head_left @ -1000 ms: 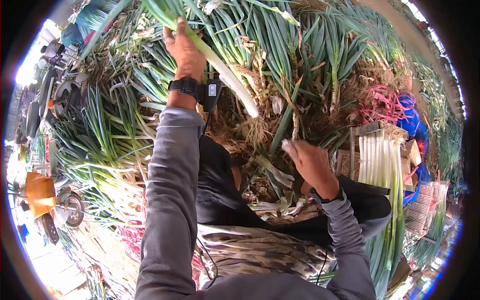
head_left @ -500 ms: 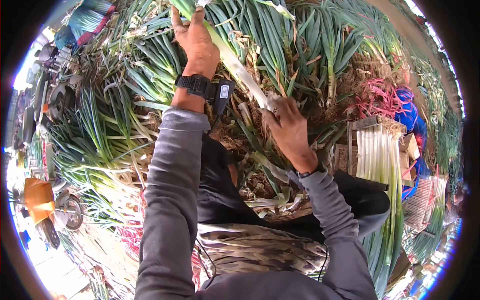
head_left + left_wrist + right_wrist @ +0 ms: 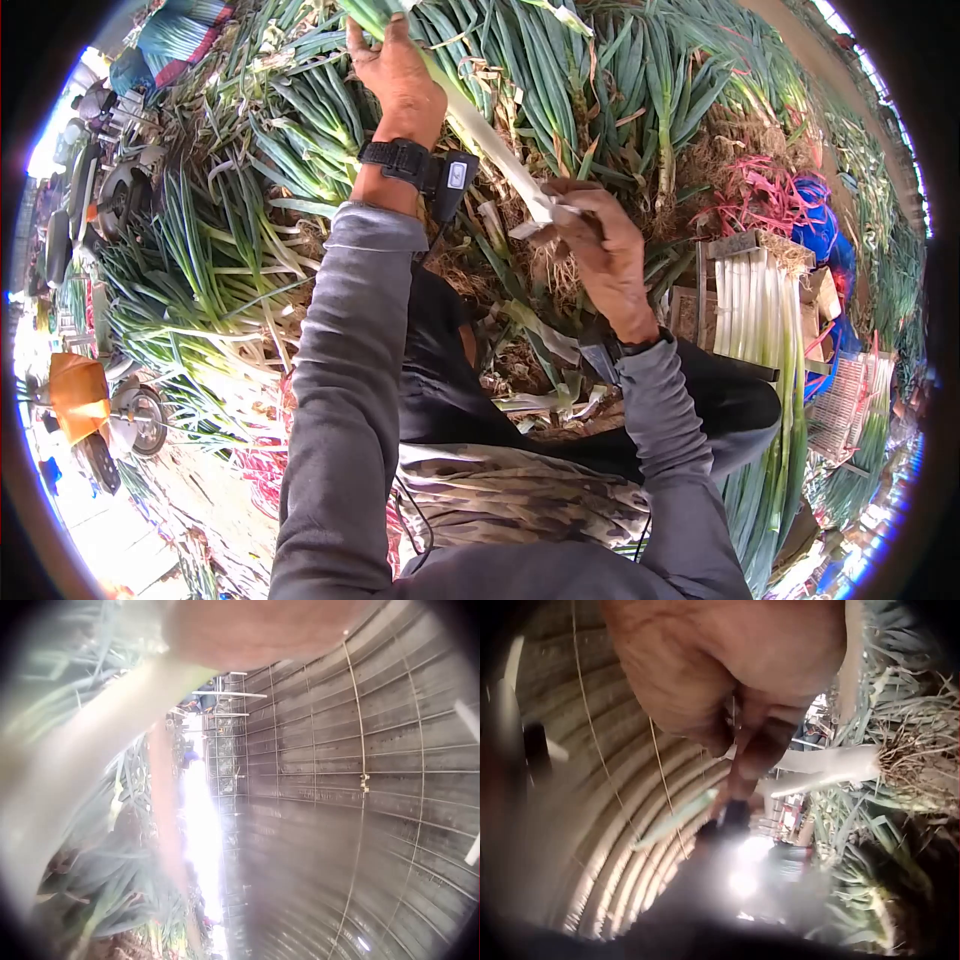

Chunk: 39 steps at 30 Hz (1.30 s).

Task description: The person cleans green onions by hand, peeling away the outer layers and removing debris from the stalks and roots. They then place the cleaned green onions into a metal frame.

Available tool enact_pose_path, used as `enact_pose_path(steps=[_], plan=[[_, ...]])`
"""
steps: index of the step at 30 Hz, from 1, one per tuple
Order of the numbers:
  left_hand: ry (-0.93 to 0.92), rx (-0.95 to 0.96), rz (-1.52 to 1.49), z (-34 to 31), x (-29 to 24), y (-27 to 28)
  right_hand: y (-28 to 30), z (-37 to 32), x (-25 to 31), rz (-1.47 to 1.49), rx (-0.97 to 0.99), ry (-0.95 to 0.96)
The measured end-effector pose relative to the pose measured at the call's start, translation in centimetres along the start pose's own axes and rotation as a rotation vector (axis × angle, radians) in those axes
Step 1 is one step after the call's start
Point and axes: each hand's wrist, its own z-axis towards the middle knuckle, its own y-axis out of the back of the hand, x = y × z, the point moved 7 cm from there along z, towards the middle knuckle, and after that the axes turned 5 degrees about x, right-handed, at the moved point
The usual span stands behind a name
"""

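My left hand (image 3: pixel 400 85) grips a long green onion (image 3: pixel 495 150) high up, where the white stalk turns green. The stalk slants down and right towards my right hand (image 3: pixel 605 245), whose thumb and fingers pinch at the white lower end. A loose pale flap of outer layer (image 3: pixel 530 229) stands out beside those fingertips. In the right wrist view the white stalk (image 3: pixel 847 761) ends in a tuft of brown roots (image 3: pixel 911 754). The same stalk (image 3: pixel 82 735) crosses the left wrist view, blurred, below part of my left hand (image 3: pixel 262 630).
Piles of untrimmed green onions (image 3: pixel 560 80) lie ahead, with more at the left (image 3: pixel 210 260). At my right, cleaned white stalks (image 3: pixel 755 305) lie in a wooden frame (image 3: pixel 735 245). Pink ties (image 3: pixel 760 200) and a blue bag (image 3: pixel 818 225) are behind it. A motorbike wheel (image 3: pixel 138 420) shows far left.
My right hand has risen from near my lap to the onion's white end and now pinches there. The left hand has shifted slightly right with the onion, and a pale flap now shows at its end.
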Motion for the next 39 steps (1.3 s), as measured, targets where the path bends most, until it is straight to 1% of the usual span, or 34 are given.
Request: enact_pose_path(steps=[1,2,5,8,9,11,12,13,15,16,17,19,20,21,22,23,25,26,27,28,29,31,32,33,34,35,36,37,38,39], plan=[[0.010,-0.021,0.008,0.2,0.3,0.4,0.6,-0.8,0.3,0.187,-0.046,-0.152],[0.014,-0.042,0.019,0.6,0.4,0.8,1.0,-1.5,0.6,0.140,0.000,-0.233],[0.012,-0.094,0.027,1.6,0.1,2.4,2.4,-4.4,0.5,-0.048,0.040,-0.256],[-0.067,-0.154,0.045,2.0,-1.5,3.6,6.9,-9.1,-2.8,0.303,-0.046,-0.318],[-0.035,-0.200,0.086,2.0,-1.9,4.3,6.9,-9.8,-4.8,0.133,-0.011,-0.436],[-0.007,-0.210,0.060,1.8,-2.4,4.4,7.8,-11.9,-7.5,-0.214,0.022,-0.666],[-0.014,-0.176,0.048,2.4,-2.0,4.6,7.3,-11.5,-7.5,-0.431,0.095,-0.661],[0.000,-0.130,0.015,2.2,-2.1,4.2,6.5,-10.1,-6.3,-0.527,0.086,-0.511],[0.078,-0.112,0.005,1.8,-1.9,4.0,4.7,-7.4,-3.8,-0.715,0.080,-0.216],[0.125,-0.134,-0.002,1.9,-1.5,4.3,4.2,-6.5,-4.4,-0.625,0.055,-0.239],[0.154,-0.103,-0.042,2.0,-1.3,4.3,3.7,-5.7,-5.3,-0.537,0.032,-0.257],[0.191,-0.122,-0.126,2.1,-0.7,4.7,2.4,-4.4,-7.3,-0.310,0.027,-0.197],[0.225,-0.162,-0.117,2.1,-0.5,4.9,1.4,-3.7,-8.4,-0.169,0.045,-0.121],[0.254,-0.109,-0.189,2.7,0.5,5.8,0.6,-3.2,-8.7,-0.048,0.108,-0.292],[0.241,-0.111,-0.200,2.7,0.6,5.8,-0.3,-3.0,-8.8,0.060,0.156,-0.469],[0.220,-0.113,-0.210,2.3,0.5,5.4,-1.1,-3.0,-9.8,0.178,0.192,-0.512],[0.274,-0.203,-0.225,2.4,0.9,5.6,-2.9,-2.2,-8.1,0.240,0.200,-0.504],[0.290,-0.204,-0.273,2.5,1.3,5.7,-3.1,-2.5,-7.8,0.204,0.184,-0.413],[0.311,-0.207,-0.322,2.6,1.8,5.8,-2.9,-3.3,-7.9,0.198,0.213,-0.412],[0.282,-0.227,-0.263,2.6,1.8,6.1,-2.7,-4.1,-8.1,0.191,0.243,-0.411],[0.238,-0.252,-0.138,2.7,1.5,6.9,-2.5,-5.0,-8.3,0.184,0.272,-0.409],[0.303,-0.278,0.096,3.4,5.3,11.7,-1.9,-7.4,-3.2,-0.175,0.288,-0.245],[0.383,-0.340,0.013,1.3,5.6,10.4,-2.0,-8.2,-1.3,-0.236,0.279,-0.227],[0.469,-0.389,0.125,0.1,4.9,8.7,-1.9,-8.4,0.7,-0.301,0.257,-0.189],[0.443,-0.374,0.194,0.6,6.7,8.9,-1.7,-8.2,2.6,-0.375,0.236,-0.141],[0.424,-0.364,0.260,0.8,8.4,9.5,-1.3,-9.3,3.9,-0.518,0.280,-0.177],[0.422,-0.351,0.214,0.0,7.2,8.1,-0.6,-11.7,5.2,-0.663,0.318,-0.228],[0.254,-0.226,0.343,1.9,7.2,9.9,0.7,-14.2,5.1,-0.689,0.317,-0.303],[0.175,-0.368,0.318,1.7,4.1,9.3,2.0,-16.7,5.1,-0.715,0.318,-0.379],[0.078,-0.348,0.424,3.6,3.6,11.2,3.9,-19.8,4.3,-0.615,0.273,-0.484]])
